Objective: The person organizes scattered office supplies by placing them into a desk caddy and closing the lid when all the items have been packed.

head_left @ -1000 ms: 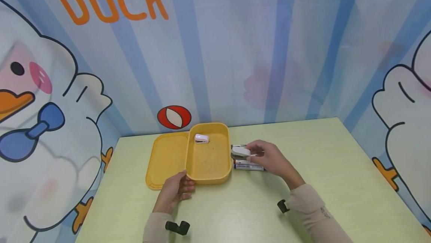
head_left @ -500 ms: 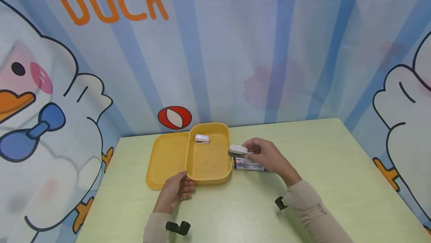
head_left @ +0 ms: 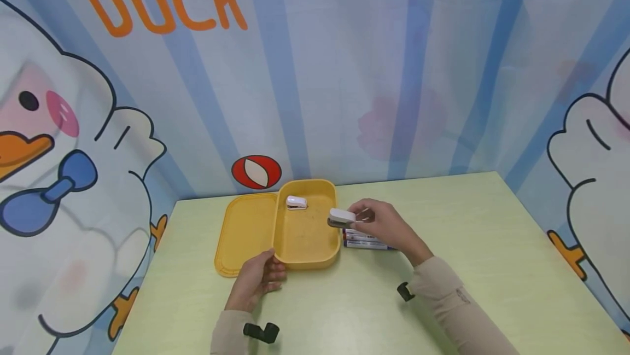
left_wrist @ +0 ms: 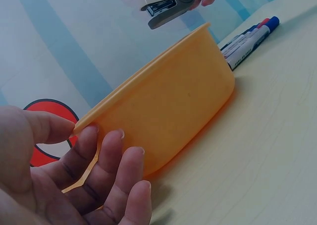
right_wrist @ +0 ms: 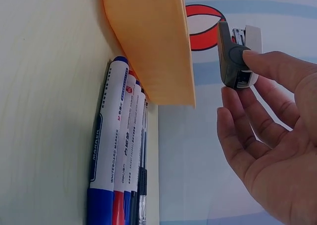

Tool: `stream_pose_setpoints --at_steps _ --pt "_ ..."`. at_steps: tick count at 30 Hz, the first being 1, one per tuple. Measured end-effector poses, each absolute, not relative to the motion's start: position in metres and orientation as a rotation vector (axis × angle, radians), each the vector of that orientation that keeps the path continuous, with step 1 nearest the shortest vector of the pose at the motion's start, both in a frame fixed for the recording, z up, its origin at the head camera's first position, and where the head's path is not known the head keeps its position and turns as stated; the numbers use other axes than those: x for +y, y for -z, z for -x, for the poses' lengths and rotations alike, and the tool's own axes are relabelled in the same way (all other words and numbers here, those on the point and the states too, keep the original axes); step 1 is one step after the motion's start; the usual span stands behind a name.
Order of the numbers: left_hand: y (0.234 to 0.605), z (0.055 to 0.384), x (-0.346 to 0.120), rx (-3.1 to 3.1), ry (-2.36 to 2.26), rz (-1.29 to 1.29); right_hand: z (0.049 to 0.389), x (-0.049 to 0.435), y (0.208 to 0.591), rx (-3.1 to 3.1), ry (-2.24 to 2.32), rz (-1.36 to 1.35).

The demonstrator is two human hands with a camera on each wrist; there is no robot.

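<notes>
My right hand pinches a white and grey stapler by its rear end, raised over the right rim of a yellow box. In the right wrist view the thumb presses the stapler's hinge side, with fingertips beneath it. At the box's near left corner, my left hand pinches the rim between thumb and index finger; the left wrist view shows the other fingers loosely curled beside the wall. A smaller white-pink stapler lies inside the box, toward its far end.
Several whiteboard markers lie side by side right of the box, partly under the right hand in the head view. A pen lies along them. The yellow lid is flat at the box's left. A printed curtain stands behind the table.
My right hand has lifted the stapler and carried it leftward from above the markers to the box's right rim. The left hand has stayed on the rim.
</notes>
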State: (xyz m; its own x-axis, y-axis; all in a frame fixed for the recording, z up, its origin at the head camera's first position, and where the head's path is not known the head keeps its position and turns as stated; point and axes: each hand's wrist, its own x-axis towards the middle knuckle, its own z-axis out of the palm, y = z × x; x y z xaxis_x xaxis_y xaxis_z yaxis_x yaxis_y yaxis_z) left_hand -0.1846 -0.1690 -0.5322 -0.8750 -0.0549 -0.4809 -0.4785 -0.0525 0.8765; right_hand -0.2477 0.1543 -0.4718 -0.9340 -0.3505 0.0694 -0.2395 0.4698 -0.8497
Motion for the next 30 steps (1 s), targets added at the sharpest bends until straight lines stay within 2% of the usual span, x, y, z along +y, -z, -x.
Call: stream_pose_setpoints --at_steps 30 --pt "0.535 0.185 -0.169 1.942 -2.010 0.558 0.270 0.129 0.472 2.582 1.377 0.553"
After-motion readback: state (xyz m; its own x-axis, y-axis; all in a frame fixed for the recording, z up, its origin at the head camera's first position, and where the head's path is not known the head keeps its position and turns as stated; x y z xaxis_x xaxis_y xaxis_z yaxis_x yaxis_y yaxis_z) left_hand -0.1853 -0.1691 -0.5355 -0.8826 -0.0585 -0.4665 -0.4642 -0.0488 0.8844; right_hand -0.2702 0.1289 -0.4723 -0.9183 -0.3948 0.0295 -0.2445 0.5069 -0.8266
